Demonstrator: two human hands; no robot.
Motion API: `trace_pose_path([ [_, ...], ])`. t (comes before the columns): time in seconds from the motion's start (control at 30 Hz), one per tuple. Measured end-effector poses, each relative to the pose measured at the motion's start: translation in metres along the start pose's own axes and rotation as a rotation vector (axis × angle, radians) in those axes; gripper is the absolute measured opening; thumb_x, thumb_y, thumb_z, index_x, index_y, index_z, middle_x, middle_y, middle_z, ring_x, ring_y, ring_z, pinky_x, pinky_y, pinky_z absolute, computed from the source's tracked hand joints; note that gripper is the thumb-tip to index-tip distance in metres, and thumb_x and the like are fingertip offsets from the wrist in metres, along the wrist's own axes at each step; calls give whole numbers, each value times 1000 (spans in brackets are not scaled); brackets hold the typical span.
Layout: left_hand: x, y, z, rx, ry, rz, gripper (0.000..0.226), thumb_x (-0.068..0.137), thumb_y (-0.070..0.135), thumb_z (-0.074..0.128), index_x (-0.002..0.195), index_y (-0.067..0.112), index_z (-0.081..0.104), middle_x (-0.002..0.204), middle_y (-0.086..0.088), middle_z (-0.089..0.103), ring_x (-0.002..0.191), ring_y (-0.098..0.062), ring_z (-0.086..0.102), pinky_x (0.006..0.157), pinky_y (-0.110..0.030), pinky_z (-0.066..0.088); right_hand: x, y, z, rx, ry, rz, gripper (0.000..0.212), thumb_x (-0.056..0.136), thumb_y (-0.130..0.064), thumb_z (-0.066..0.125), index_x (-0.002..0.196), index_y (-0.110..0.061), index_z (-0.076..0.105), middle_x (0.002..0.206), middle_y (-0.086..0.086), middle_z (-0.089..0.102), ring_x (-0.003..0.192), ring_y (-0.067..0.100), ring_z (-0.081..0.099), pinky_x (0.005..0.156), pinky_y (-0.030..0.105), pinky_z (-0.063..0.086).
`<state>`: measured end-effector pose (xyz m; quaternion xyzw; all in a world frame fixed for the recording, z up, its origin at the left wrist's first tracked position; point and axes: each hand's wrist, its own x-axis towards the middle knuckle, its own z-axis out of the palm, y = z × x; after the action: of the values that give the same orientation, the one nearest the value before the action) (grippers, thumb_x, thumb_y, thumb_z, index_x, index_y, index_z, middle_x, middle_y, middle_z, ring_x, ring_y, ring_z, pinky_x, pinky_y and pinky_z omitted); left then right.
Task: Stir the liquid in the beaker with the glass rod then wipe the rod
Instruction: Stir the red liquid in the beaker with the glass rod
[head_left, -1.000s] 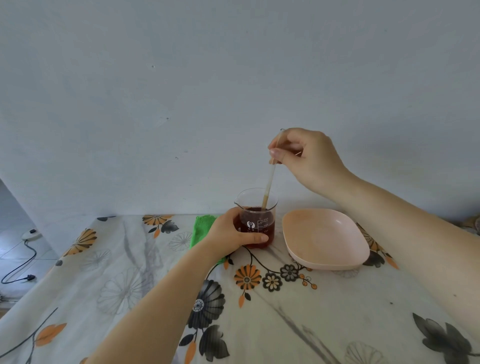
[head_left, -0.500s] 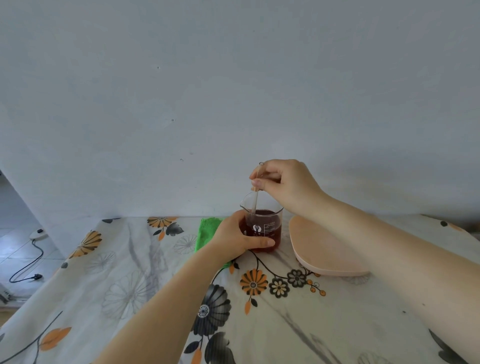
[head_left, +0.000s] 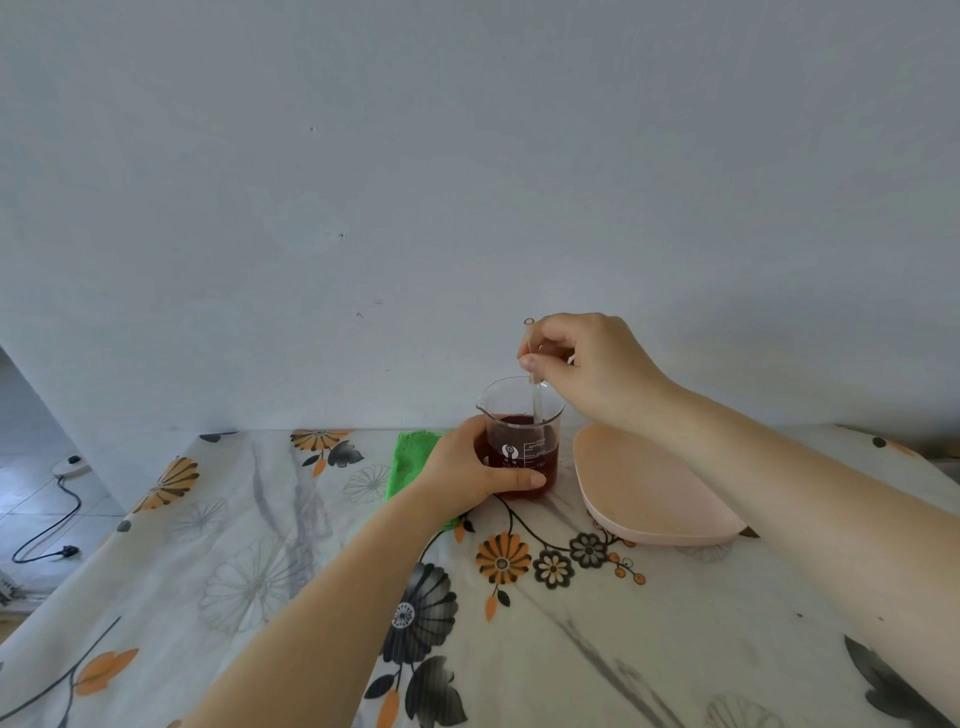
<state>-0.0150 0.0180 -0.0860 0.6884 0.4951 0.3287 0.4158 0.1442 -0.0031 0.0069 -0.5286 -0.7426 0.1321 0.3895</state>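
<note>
A clear glass beaker (head_left: 524, 415) with dark red liquid (head_left: 540, 460) in its lower half stands at the back of the table. My left hand (head_left: 467, 467) wraps around its left side and front. My right hand (head_left: 587, 364) pinches a thin glass rod (head_left: 536, 405) above the rim. The rod stands nearly upright, with its lower end down in the liquid. A green cloth (head_left: 410, 457) lies just left of the beaker, partly hidden behind my left hand.
A shallow pink dish (head_left: 639, 488) sits right of the beaker, partly under my right forearm. The table carries a white flowered tablecloth (head_left: 249, 561) and ends at a pale wall (head_left: 467, 182). A black cable (head_left: 47, 525) lies on the floor at the left.
My right hand has come down from high above the beaker to just over its rim, sinking the rod deeper into the liquid. My left hand stays on the beaker.
</note>
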Motion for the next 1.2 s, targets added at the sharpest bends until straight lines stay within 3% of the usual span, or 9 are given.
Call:
trace_pose_path([
  [0.13, 0, -1, 0, 7, 9, -1, 50, 55, 30, 88, 89, 37, 52, 93, 15, 64, 90, -5, 61, 72, -14, 45, -1, -10, 3, 172, 52, 3, 4, 82, -13, 64, 80, -15, 67, 77, 5, 74, 74, 13, 70, 84, 37, 56],
  [0.23, 1, -2, 0, 6, 12, -10, 52, 55, 31, 88, 94, 35, 54, 96, 14, 66, 93, -6, 62, 73, -14, 45, 2, -14, -1, 267, 129, 6, 6, 83, -11, 64, 79, -14, 67, 72, -4, 71, 69, 8, 70, 84, 37, 57],
  [0.57, 1, -2, 0, 2, 14, -10, 59, 54, 31, 88, 103, 31, 55, 101, 12, 66, 98, -10, 62, 77, -17, 45, 5, -29, -28, 254, 264, -84, 7, 83, -10, 63, 81, -15, 65, 76, -12, 67, 71, 6, 70, 82, 38, 57],
  [0.8, 0, -1, 0, -7, 4, -9, 57, 55, 29, 88, 101, 32, 54, 98, 14, 65, 96, -8, 61, 74, -14, 44, 6, -22, -23, 117, 100, -68, 4, 83, -11, 64, 81, -14, 67, 74, -4, 70, 71, 3, 67, 77, 17, 52],
  [1.03, 2, -4, -1, 15, 10, 0, 51, 54, 32, 88, 89, 40, 52, 95, 16, 65, 93, -7, 62, 78, -18, 48, 6, -9, 4, 150, -34, -11, 4, 82, -12, 65, 83, -13, 69, 77, 1, 73, 71, 4, 69, 74, 15, 54],
  [1.2, 3, -4, 0, 15, 9, 14, 52, 54, 32, 88, 90, 40, 51, 95, 15, 65, 94, -8, 63, 78, -18, 49, 8, -4, 19, 241, 23, 41, 7, 82, -9, 64, 88, -7, 69, 74, 4, 70, 59, -6, 63, 56, 3, 44],
])
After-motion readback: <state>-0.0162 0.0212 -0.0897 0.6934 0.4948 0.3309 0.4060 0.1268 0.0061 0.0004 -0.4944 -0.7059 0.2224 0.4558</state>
